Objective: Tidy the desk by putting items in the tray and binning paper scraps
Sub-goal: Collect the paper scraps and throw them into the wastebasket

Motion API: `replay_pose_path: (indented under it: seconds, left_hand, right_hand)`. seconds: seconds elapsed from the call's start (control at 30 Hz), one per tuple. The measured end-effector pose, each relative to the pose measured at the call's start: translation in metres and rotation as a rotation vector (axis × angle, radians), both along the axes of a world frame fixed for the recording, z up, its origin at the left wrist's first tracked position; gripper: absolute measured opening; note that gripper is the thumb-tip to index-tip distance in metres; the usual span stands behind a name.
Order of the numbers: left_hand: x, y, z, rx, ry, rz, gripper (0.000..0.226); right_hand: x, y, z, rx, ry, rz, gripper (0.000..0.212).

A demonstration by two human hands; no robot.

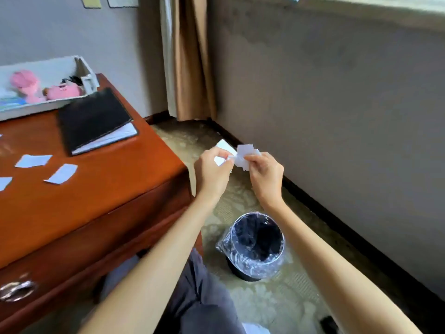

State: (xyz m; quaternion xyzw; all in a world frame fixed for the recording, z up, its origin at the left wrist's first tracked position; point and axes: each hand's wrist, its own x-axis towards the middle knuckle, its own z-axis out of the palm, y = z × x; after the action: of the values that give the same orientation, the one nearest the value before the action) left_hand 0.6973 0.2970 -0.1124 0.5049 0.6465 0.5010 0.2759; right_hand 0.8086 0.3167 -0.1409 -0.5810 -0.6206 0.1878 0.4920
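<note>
Holding white paper scraps (243, 155) pinched in both my hands, left (213, 172) and right (265, 175), above the lined bin (256, 244) beside the surface (96, 169).

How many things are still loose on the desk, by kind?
Paper scraps: 3, one cut by the frame edge
Black notebook: 1
Total: 4; a white sliver at the far left edge is too small to tell.

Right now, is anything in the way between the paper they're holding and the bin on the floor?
Nothing visible. The left hand and right hand pinch the paper scraps beside the desk; the lined bin on the floor has its mouth uncovered.
</note>
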Motion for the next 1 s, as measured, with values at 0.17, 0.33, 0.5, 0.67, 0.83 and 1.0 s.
replay_pose_path:
  seconds: [0.17,0.33,0.5,0.67,0.83,1.0]
  left_hand:
    - [0.054,0.018,-0.068,-0.260,0.008,-0.141,0.004]
    - [0.085,0.039,-0.133,-0.478,0.068,-0.219,0.007]
    - [0.103,0.061,-0.197,-0.728,0.133,-0.271,0.011]
    - [0.113,0.081,-0.263,-0.921,0.095,-0.320,0.023]
    - [0.116,0.099,-0.306,-1.024,0.098,-0.327,0.021]
    - [0.109,0.110,-0.336,-1.101,0.023,-0.301,0.022]
  right_hand:
    - [0.056,0.004,-0.077,-0.266,-0.051,-0.097,0.026]
    - [0.095,0.008,-0.148,-0.577,-0.174,-0.105,0.032]
    - [0.122,0.016,-0.211,-0.836,-0.156,-0.122,0.038]
    - [0.129,0.032,-0.264,-1.035,-0.133,-0.103,0.041]
    - [0.122,0.045,-0.303,-1.170,-0.103,-0.066,0.039]
    - [0.112,0.060,-0.327,-1.302,-0.109,0.026,0.042]
